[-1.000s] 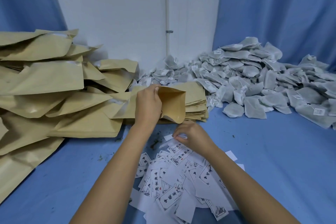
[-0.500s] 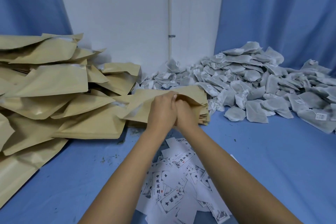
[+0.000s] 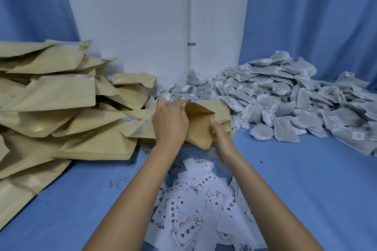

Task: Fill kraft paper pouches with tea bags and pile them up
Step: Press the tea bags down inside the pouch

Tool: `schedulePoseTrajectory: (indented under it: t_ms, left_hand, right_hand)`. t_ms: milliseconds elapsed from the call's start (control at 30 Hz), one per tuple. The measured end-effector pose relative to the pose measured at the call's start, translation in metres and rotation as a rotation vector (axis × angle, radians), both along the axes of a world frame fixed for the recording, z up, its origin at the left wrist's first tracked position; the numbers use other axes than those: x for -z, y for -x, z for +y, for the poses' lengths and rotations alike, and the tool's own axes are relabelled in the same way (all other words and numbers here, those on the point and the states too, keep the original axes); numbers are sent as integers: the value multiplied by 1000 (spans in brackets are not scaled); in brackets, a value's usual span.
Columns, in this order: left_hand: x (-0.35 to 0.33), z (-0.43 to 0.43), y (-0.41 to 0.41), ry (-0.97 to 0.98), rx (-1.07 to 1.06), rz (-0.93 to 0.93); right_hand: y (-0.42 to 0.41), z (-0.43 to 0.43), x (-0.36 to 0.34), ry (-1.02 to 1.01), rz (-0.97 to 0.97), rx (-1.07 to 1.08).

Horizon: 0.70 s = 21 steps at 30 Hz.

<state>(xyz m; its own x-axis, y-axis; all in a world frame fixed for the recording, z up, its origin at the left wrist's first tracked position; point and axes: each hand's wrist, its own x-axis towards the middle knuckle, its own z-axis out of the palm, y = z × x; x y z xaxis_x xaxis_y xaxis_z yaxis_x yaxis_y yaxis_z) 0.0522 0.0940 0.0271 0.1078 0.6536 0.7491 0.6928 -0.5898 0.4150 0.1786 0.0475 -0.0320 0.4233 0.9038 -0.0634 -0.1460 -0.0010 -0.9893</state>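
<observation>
My left hand (image 3: pixel 170 122) grips the upper edge of a tan kraft paper pouch (image 3: pixel 199 126) and lifts it off a flat stack of empty pouches (image 3: pixel 222 112). My right hand (image 3: pixel 221 138) holds the pouch's right side, with the thumb on its face and the fingers hidden behind it. A big heap of grey tea bags (image 3: pixel 285 100) lies at the right back. A tall pile of bulging pouches (image 3: pixel 57 112) rises on the left.
Loose white printed labels (image 3: pixel 195 204) lie scattered on the blue table (image 3: pixel 306 189) between my forearms. Tea crumbs dot the cloth near the pile. A white wall and blue curtains close off the back.
The two hands, which were pressed together over the stack, have drawn apart. One pouch is now lifted and bent away from the stack.
</observation>
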Motion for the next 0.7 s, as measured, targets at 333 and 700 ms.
schedulePoseTrajectory:
  t_ms: [333, 700]
  left_hand:
    - [60, -5, -13, 184, 425, 829]
    - [96, -6, 13, 1304, 659, -1131]
  right_hand:
    - [-11, 21, -12, -132, 619, -63]
    - [-9, 17, 40, -279, 854, 102]
